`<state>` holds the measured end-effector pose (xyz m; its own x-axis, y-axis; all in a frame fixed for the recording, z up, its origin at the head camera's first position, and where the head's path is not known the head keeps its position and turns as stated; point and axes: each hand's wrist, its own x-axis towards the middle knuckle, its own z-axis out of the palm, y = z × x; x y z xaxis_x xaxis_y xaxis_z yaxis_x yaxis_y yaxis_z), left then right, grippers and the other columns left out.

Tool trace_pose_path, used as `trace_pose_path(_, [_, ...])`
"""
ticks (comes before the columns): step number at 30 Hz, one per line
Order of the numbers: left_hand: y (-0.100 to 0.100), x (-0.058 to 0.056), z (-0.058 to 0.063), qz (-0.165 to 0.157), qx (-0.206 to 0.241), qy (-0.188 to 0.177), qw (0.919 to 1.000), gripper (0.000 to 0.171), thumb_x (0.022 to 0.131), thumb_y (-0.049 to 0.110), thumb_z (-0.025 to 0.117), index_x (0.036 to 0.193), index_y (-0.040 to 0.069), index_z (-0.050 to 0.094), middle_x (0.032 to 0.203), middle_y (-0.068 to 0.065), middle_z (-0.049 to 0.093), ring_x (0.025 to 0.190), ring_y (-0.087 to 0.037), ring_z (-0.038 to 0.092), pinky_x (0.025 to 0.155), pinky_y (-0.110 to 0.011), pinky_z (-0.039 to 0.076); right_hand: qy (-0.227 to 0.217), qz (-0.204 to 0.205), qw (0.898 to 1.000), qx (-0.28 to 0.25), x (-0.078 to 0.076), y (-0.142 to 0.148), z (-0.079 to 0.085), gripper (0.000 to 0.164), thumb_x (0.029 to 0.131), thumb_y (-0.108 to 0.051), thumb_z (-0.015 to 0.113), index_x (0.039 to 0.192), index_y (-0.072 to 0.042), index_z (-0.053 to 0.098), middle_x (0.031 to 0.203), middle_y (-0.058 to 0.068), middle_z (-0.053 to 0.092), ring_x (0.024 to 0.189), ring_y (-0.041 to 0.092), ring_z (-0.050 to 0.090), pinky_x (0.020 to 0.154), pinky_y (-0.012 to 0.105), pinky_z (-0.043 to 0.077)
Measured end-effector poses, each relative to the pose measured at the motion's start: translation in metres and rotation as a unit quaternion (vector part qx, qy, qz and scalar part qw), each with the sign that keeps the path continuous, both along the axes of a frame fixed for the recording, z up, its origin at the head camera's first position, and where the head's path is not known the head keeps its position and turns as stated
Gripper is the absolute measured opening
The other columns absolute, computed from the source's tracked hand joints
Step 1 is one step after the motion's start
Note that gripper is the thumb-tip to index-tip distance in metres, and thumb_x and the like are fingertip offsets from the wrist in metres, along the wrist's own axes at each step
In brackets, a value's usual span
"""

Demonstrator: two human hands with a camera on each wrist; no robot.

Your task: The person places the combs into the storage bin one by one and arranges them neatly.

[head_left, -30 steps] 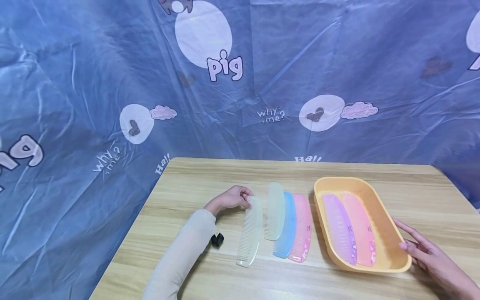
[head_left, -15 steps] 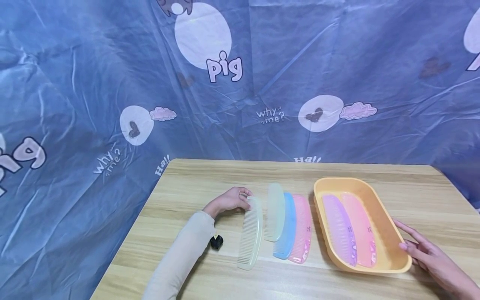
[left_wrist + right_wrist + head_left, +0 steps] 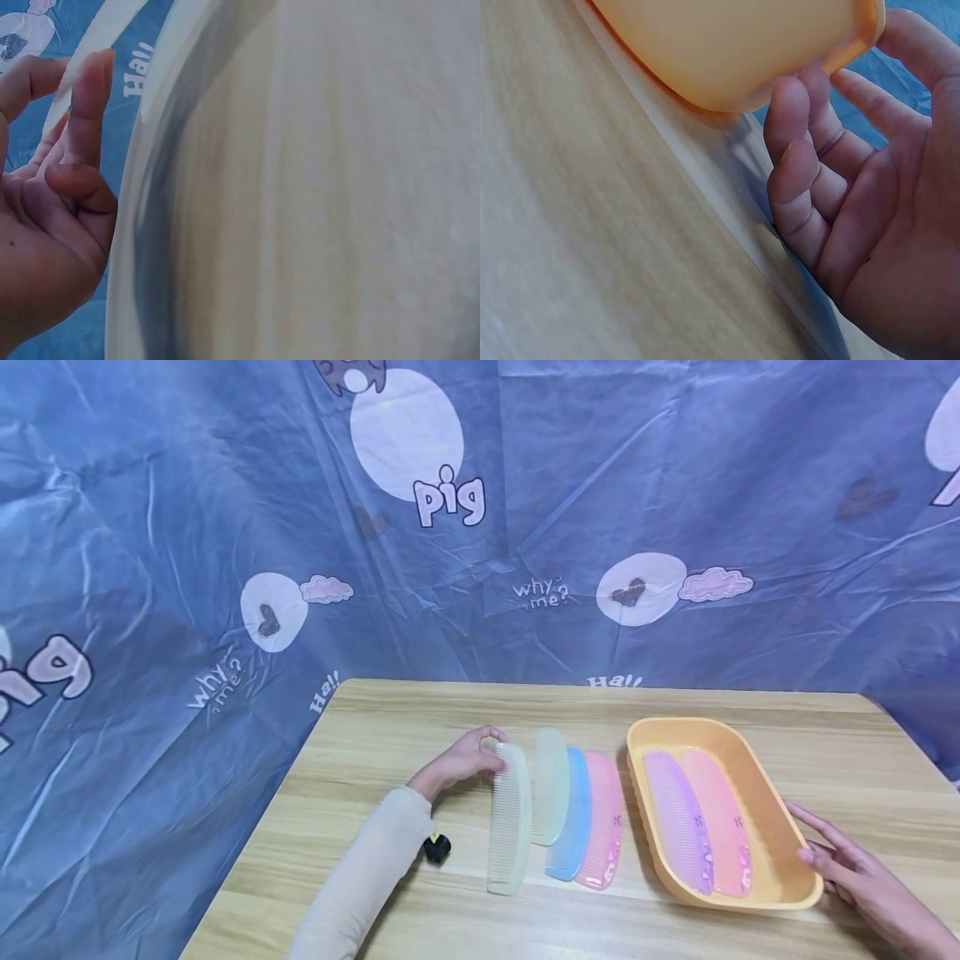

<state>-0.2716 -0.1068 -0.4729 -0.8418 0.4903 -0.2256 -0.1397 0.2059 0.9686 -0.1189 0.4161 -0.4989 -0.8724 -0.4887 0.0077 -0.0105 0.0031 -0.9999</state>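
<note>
Near its top end, my left hand (image 3: 471, 758) pinches a pale green comb (image 3: 517, 827), teeth facing left. In the left wrist view, that comb (image 3: 105, 34) shows between the thumb and fingers. Just right of it lie a second pale green comb (image 3: 557, 777), a blue comb (image 3: 579, 827) and a pink comb (image 3: 612, 797), side by side and partly overlapping. My right hand (image 3: 862, 872) grips the right side of a yellow-orange plastic tray (image 3: 780, 860), thumb at the rim. Inside it lie a purple comb (image 3: 693, 818) and another pink comb (image 3: 723, 818).
The wooden table (image 3: 360, 735) ends at a blue printed cloth (image 3: 480, 635) hanging behind and at the left. A small black object (image 3: 437, 848) sits beside the left sleeve (image 3: 367, 868).
My left hand has shifted slightly right with the pale green comb, bringing it closer to the row and turning it more upright in view. The right hand and tray have stayed in place.
</note>
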Motion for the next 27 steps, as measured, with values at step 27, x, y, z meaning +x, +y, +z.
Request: trace_pose_path(27, [0.062,-0.019,0.057,0.044,-0.011,0.076,0.9960,0.042,0.081,0.004,0.063,0.120,0.012,0.050,0.073,0.004,0.067,0.061,-0.013,0.062,0.056,-0.022,0.036,-0.002,0.030,0.998,-0.058,-0.003,0.000,-0.004,0.067,0.101,0.008,0.020,0.153,-0.034,0.019,0.132,-0.017,0.058,0.114,0.004,0.061,0.087,0.018,0.052])
